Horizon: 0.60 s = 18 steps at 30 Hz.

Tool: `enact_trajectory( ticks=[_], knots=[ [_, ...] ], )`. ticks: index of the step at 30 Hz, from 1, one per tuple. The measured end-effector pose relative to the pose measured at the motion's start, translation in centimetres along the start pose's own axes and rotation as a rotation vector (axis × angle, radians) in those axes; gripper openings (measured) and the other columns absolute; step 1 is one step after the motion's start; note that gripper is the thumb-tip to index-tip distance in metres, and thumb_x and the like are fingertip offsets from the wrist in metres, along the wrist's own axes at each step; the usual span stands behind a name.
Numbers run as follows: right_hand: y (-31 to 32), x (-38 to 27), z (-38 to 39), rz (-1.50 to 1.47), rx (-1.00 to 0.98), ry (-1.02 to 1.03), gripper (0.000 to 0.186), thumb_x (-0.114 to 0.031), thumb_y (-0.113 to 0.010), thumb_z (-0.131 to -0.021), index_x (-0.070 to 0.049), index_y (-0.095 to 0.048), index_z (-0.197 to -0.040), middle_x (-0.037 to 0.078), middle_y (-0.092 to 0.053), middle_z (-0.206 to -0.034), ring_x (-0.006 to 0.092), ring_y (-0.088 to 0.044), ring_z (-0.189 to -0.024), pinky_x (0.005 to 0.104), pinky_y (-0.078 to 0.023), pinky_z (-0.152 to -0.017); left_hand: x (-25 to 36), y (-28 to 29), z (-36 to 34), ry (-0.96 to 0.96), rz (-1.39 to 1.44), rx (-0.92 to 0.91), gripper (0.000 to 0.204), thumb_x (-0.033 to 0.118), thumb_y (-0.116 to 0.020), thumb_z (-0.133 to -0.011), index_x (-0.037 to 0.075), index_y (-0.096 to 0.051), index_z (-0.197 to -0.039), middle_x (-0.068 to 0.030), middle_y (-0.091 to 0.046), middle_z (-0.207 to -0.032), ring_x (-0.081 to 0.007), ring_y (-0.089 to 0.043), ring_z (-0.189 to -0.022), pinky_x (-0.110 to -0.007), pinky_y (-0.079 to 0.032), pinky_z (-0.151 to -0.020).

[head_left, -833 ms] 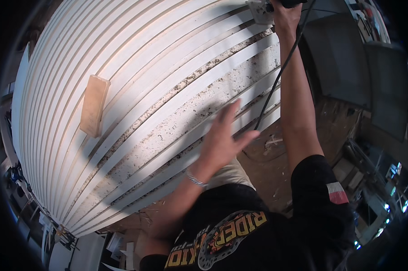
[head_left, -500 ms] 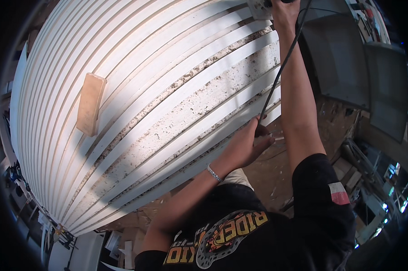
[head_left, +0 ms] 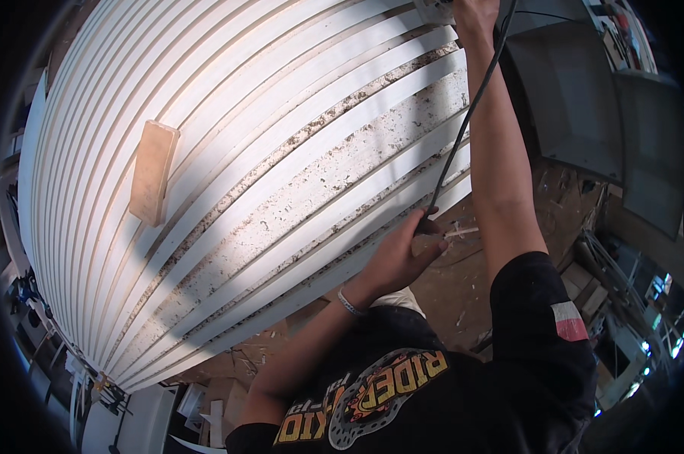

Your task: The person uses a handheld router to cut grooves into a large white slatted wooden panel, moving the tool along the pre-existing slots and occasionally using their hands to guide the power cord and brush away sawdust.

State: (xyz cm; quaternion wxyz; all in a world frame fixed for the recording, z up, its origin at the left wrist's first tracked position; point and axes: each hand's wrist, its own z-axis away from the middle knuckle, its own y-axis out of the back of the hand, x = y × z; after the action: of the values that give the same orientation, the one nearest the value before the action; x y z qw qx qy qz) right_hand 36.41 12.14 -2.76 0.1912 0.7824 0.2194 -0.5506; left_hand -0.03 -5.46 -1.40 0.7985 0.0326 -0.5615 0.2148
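Long white boards [head_left: 296,198] with pale edges lie side by side, bowed by the lens; some edges are rough and speckled brown. At the far right end of them, my right hand [head_left: 476,13] is closed on a grey power tool [head_left: 436,10], which the top of the picture cuts off, so its exact kind is hidden. A black cord [head_left: 463,125] runs down from there beside my right forearm. Nearer my body, my left hand [head_left: 399,256] has its fingers curled round the cord's lower stretch. A small tan wood block [head_left: 153,172] rests on the boards at left.
Grey open cabinet boxes [head_left: 565,98] stand at the far right. Scraps and strips [head_left: 599,272] are piled on the right, over a brown littered floor [head_left: 463,295]. A cardboard box [head_left: 225,401] and a pale panel [head_left: 147,420] sit at the lower left.
My left hand has come slightly down and toward me, drawing the cord along. My right hand and the tool have shifted a little farther up. The wood block stays put.
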Motion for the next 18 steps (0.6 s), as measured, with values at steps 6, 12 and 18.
enact_trajectory(
  ticks=[6,12,18],
  knots=[
    [-0.41,-0.02,-0.10,-0.009,0.018,-0.003,0.032,-0.013,-0.076,-0.088,-0.006,-0.065,-0.118,0.005,-0.068,-0.096,0.0159,-0.065,-0.079,0.0312,-0.052,-0.068,-0.45,0.20,0.15,-0.045,-0.026,0.020,0.057,0.024,-0.073,-0.100,0.002,-0.048,-0.146,-0.0121,-0.070,-0.120,-0.0226,-0.067,-0.115,-0.037,-0.050,-0.101],
    [-0.37,0.27,-0.41,0.025,0.019,0.007,0.033,-0.013,-0.075,-0.089,-0.007,-0.063,-0.120,0.005,-0.068,-0.097,0.0161,-0.065,-0.081,0.0316,-0.052,-0.069,-0.46,0.32,0.18,-0.048,-0.005,0.024,0.055,0.029,-0.072,-0.100,0.004,-0.050,-0.145,-0.0091,-0.071,-0.117,-0.0211,-0.067,-0.107,-0.035,-0.050,-0.095],
    [-0.58,0.13,-0.28,0.009,0.035,0.000,0.034,-0.012,-0.075,-0.089,-0.007,-0.061,-0.119,0.005,-0.067,-0.096,0.0167,-0.065,-0.082,0.0322,-0.052,-0.071,-0.59,0.58,0.03,-0.043,-0.006,0.019,0.052,0.027,-0.072,-0.101,0.004,-0.051,-0.143,-0.0098,-0.072,-0.118,-0.0215,-0.068,-0.107,-0.035,-0.051,-0.095]
  ],
)
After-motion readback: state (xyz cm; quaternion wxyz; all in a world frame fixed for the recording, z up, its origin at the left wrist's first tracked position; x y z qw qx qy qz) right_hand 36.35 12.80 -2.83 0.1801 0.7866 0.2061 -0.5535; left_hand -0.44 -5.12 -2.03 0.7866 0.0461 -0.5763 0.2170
